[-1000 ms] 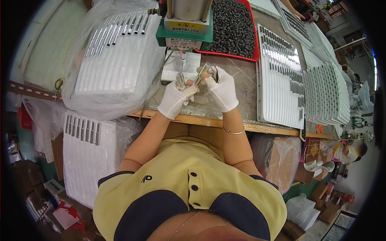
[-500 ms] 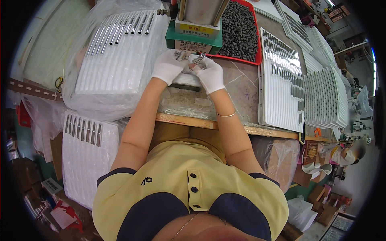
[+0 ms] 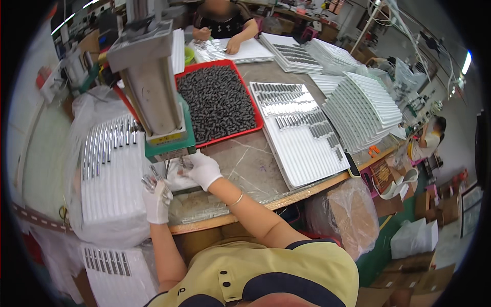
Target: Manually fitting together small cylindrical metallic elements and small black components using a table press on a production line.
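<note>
My left hand (image 3: 157,202), in a white glove, is closed around a few short shiny metal tubes (image 3: 149,180) that stick out past its fingertips. Beside it, my gloved right hand (image 3: 204,171) has its fingers curled in at the foot of the press. A silvery glint shows at those fingertips, but what they hold is too small to make out. The press (image 3: 153,100) has a grey metal column on a green base (image 3: 171,151), just beyond both hands. Behind it, a red tray (image 3: 259,120) holds many small black plugs (image 3: 217,102).
White ribbed foam trays with metal tubes lie at left (image 3: 112,189) and right (image 3: 307,166). Farther right stand stacked white ribbed sheets (image 3: 363,110). A phone (image 3: 353,166) lies by the wooden table edge (image 3: 276,203). Across the table a person (image 3: 225,25) handles parts on another tray.
The view has swung to the right and up, bringing the co-worker into sight. My hands, close together before, are now apart; the left has drawn back to the left with the tubes.
</note>
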Demonstrator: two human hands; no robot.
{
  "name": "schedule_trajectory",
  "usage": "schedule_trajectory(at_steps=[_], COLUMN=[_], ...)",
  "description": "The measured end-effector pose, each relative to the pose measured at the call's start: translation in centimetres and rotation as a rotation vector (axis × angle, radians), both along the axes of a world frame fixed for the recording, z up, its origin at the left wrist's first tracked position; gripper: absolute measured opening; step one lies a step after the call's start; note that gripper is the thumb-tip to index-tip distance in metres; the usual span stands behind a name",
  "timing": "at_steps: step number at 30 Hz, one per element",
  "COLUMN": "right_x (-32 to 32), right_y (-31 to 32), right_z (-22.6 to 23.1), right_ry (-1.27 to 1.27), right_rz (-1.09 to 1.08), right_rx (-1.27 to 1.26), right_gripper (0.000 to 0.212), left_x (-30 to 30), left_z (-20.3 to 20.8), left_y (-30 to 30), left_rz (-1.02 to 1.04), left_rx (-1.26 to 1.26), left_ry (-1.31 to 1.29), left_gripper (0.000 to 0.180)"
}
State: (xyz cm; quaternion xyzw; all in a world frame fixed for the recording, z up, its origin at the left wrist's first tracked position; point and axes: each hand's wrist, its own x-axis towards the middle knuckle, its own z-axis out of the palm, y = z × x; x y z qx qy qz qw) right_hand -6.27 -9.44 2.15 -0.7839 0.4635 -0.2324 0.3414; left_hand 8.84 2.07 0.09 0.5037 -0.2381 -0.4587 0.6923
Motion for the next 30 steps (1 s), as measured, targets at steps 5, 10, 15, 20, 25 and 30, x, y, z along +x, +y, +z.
schedule_trajectory(at_steps=[5,10,15,20,25,30], right_x=[-5.2,-7.6,-8.9,-9.1,-12.0,-14.3], right_y=[3.2,5.7,6.4,6.9,7.0,6.9], right_z=[2.9,3.4,2.2,2.0,3.8,5.6], right_ry=[-0.260,-0.616,-0.700,-0.586,-0.095,-0.270], right_rz=[-0.080,0.206,0.151,0.068,0.027,0.048], right_rx=[0.050,0.440,0.530,0.354,-0.032,0.098], right_gripper=[0.049,0.031,0.017,0.016,0.036,0.034], left_x=[-2.7,-6.2,-9.3,-9.7,-9.8,-9.0], left_z=[2.4,2.9,1.5,0.1,1.7,2.0], left_y=[1.6,2.2,1.6,1.6,2.1,2.3], left_rz=[-0.111,-0.430,-0.273,-0.202,-0.288,-0.345], left_rx=[0.009,0.065,-0.010,-0.037,-0.010,0.007], left_ry=[-0.032,-0.261,-0.544,-0.711,-0.446,-0.024], left_gripper=[0.018,0.023,0.019,0.017,0.014,0.022])
